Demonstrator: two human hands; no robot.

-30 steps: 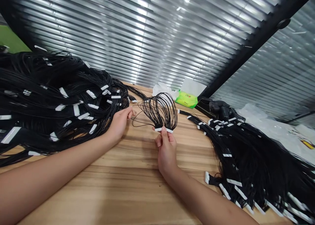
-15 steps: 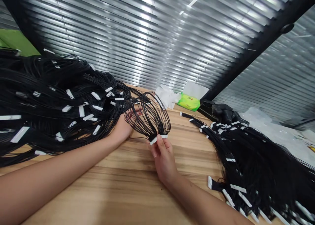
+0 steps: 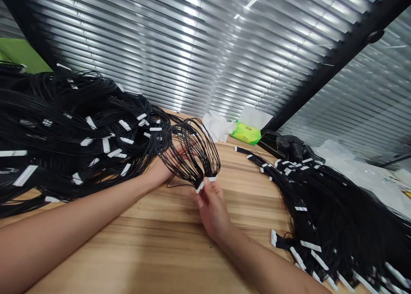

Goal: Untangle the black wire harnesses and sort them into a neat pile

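My right hand [image 3: 212,210] pinches the two white connectors [image 3: 205,182] of a looped black wire harness [image 3: 192,152] and holds it up over the wooden table [image 3: 135,251]. The loop fans out and leans to the left. My left hand [image 3: 162,167] reaches into that loop from the left, its fingers behind the wires and partly hidden. Just left of it lies a big heap of black harnesses with white connectors [image 3: 70,131].
A second heap of black harnesses [image 3: 324,212] lies on the right. At the back are a green tissue pack [image 3: 245,133], crumpled white tissue [image 3: 218,124], a black object [image 3: 289,146] and clear plastic [image 3: 359,165]. Slatted blinds [image 3: 199,49] close off the back.
My right hand swung the looped harness left and a little lower. My left hand, previously beside the loop, now reaches into its wires.
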